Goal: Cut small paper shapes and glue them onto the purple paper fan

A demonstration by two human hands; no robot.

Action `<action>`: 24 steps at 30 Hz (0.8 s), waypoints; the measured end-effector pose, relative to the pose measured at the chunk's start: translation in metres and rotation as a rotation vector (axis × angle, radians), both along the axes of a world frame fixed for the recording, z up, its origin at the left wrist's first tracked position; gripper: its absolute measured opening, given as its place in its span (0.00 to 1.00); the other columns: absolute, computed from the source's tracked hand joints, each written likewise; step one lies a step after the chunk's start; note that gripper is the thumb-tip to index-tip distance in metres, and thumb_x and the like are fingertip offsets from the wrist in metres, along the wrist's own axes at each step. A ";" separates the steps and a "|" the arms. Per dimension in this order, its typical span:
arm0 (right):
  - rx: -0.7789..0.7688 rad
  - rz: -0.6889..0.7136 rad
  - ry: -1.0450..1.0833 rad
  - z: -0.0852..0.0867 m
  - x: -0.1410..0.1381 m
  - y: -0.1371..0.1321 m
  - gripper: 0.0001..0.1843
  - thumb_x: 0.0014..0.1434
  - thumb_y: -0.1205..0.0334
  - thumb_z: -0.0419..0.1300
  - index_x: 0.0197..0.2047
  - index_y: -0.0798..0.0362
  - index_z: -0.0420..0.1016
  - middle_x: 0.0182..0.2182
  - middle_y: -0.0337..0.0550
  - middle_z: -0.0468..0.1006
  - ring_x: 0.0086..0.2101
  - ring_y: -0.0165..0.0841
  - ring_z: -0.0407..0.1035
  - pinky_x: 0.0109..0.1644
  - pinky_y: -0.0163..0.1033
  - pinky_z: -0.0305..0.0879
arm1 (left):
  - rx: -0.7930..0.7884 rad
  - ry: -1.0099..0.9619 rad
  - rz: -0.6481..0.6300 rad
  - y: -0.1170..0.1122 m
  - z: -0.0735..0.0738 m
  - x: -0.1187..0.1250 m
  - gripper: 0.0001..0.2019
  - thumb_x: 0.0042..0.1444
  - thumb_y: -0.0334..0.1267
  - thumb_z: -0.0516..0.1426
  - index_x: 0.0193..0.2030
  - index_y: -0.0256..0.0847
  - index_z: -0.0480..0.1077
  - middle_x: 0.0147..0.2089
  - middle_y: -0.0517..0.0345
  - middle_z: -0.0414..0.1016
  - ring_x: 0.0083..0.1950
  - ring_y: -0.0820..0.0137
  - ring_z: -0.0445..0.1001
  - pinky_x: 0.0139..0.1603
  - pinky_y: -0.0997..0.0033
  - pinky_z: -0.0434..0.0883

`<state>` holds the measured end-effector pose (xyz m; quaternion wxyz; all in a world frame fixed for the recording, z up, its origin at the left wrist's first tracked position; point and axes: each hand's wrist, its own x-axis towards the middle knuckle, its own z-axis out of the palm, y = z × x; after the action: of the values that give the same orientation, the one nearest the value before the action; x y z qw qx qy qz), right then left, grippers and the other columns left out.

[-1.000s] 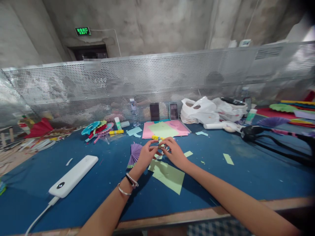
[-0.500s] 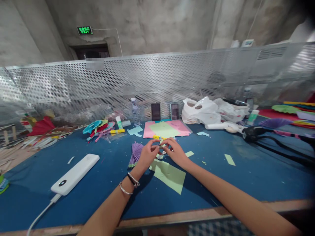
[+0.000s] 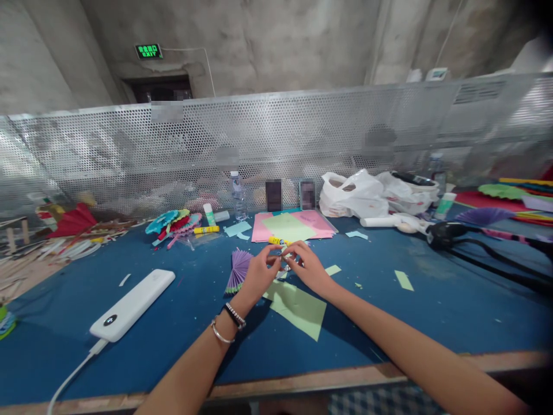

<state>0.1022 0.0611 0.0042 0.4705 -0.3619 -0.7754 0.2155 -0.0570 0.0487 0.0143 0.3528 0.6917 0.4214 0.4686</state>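
My left hand and my right hand meet over the blue table, fingertips pinched together on a small folded piece of paper that is mostly hidden. A purple pleated paper fan lies just left of my left hand. A light green paper sheet lies under my wrists. A yellow glue stick sits just beyond my fingers, in front of a stack of pink and green paper.
A white power bank with cable lies at the left. Coloured paper fans, a water bottle, white plastic bags and a black strap line the back and right. A perforated metal screen closes the far edge.
Both hands stay pinched together at the same spot, with only small finger movements. The view has shifted slightly.
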 end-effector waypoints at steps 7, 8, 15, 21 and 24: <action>0.030 -0.021 -0.012 0.001 0.001 0.001 0.07 0.57 0.64 0.53 0.38 0.51 0.69 0.37 0.42 0.65 0.33 0.28 0.64 0.32 0.33 0.63 | -0.008 -0.008 -0.038 -0.005 0.004 0.002 0.16 0.53 0.38 0.53 0.49 0.39 0.63 0.38 0.51 0.76 0.36 0.66 0.76 0.36 0.70 0.71; 0.034 -0.023 -0.012 0.001 0.001 0.001 0.07 0.57 0.64 0.53 0.38 0.51 0.69 0.36 0.42 0.65 0.32 0.28 0.64 0.32 0.33 0.63 | -0.011 -0.016 -0.043 -0.005 0.004 0.003 0.16 0.53 0.38 0.54 0.49 0.39 0.63 0.38 0.51 0.76 0.37 0.66 0.76 0.37 0.70 0.72; 0.033 -0.029 -0.004 0.002 0.000 0.000 0.07 0.56 0.66 0.52 0.38 0.51 0.69 0.36 0.42 0.66 0.32 0.28 0.64 0.31 0.33 0.63 | -0.038 -0.062 -0.049 -0.001 0.001 0.002 0.17 0.51 0.36 0.54 0.49 0.38 0.63 0.38 0.51 0.76 0.35 0.67 0.76 0.37 0.70 0.72; 0.064 -0.032 0.009 0.002 0.001 0.001 0.11 0.54 0.70 0.52 0.39 0.50 0.69 0.36 0.42 0.65 0.32 0.29 0.64 0.30 0.34 0.63 | -0.098 -0.113 -0.057 0.002 -0.001 0.002 0.17 0.51 0.36 0.54 0.49 0.38 0.62 0.37 0.52 0.76 0.33 0.69 0.75 0.28 0.76 0.69; 0.080 -0.032 -0.007 0.003 0.002 0.000 0.11 0.54 0.70 0.52 0.39 0.50 0.70 0.36 0.43 0.66 0.32 0.30 0.64 0.31 0.34 0.63 | -0.148 -0.143 -0.063 0.002 0.002 0.002 0.18 0.51 0.38 0.55 0.49 0.37 0.61 0.36 0.51 0.76 0.32 0.69 0.75 0.23 0.79 0.67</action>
<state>0.1040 0.0609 0.0072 0.4853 -0.3559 -0.7791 0.1754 -0.0547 0.0503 0.0158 0.4464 0.6415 0.4068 0.4730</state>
